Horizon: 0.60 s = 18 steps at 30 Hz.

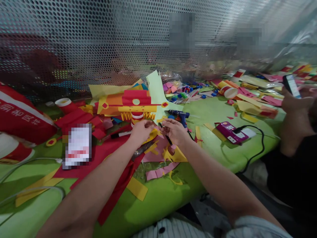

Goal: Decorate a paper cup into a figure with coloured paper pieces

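Note:
Both my hands are close together over the scraps in front of a paper figure (136, 104) with a red hat and a yellow face. My left hand (143, 131) has its fingers bent together by a small yellow paper piece (154, 134); what it grips is too small to make out. To its right, my right hand (174, 131) is closed around a thin black pen (169, 140), which slants down between the fingers. Pink paper (158, 148) and yellow strips lie beneath. A black-and-white marker (122, 134) rests left of my left hand.
On the green table (198, 112) a blue glue gun (182, 115) lies behind my right hand. A purple power strip (231, 132) with a black cable is at the right. Beyond it, another person's hand holds a phone (292, 86). Red bag (22, 115) at left; perforated screen behind.

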Tool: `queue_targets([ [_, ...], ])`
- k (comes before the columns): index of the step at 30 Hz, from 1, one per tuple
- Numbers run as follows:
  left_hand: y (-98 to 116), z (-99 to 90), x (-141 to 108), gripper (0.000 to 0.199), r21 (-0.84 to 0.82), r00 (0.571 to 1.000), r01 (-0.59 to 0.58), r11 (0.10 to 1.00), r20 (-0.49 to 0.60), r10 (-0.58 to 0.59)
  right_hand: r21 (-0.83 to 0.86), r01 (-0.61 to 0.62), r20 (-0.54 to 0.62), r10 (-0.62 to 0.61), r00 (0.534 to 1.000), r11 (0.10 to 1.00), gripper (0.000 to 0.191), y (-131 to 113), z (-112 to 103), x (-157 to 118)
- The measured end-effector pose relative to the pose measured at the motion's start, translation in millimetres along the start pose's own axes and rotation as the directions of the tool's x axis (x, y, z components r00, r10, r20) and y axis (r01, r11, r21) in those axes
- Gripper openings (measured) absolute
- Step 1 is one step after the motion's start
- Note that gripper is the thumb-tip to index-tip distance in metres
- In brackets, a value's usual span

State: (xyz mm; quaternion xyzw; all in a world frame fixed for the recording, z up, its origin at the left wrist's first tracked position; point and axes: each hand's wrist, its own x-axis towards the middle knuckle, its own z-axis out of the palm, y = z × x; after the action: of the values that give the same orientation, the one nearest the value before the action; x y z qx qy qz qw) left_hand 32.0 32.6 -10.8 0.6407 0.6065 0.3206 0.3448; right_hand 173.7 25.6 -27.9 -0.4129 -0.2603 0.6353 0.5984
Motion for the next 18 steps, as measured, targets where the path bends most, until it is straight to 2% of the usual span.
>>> queue_targets([
  [3, -2, 1.9, 1, 0.024, 0.044, 0.999, -0.051, 0.998, 0.012, 0.051, -0.051, 0.045, 0.01, -0.045, 0.999, 0.998, 0.018, 3, 2, 4],
  [6, -3, 2.9, 1, 0.03, 0.073, 0.996, -0.087, 0.994, 0.011, 0.086, -0.08, 0.061, -0.028, -0.064, 0.998, 0.995, 0.018, 1, 6, 12],
  [11, -3, 3.3, 1, 0.036, 0.101, 0.993, -0.12, 0.988, 0.014, 0.119, -0.097, 0.04, -0.074, -0.048, 0.996, 0.994, 0.018, -1, 10, 22],
  [18, -4, 5.0, 5, 0.043, 0.11, 0.987, -0.152, 0.982, 0.059, 0.146, -0.09, 0.015, -0.064, -0.021, 0.998, 0.996, 0.016, 5, 10, 24],
])
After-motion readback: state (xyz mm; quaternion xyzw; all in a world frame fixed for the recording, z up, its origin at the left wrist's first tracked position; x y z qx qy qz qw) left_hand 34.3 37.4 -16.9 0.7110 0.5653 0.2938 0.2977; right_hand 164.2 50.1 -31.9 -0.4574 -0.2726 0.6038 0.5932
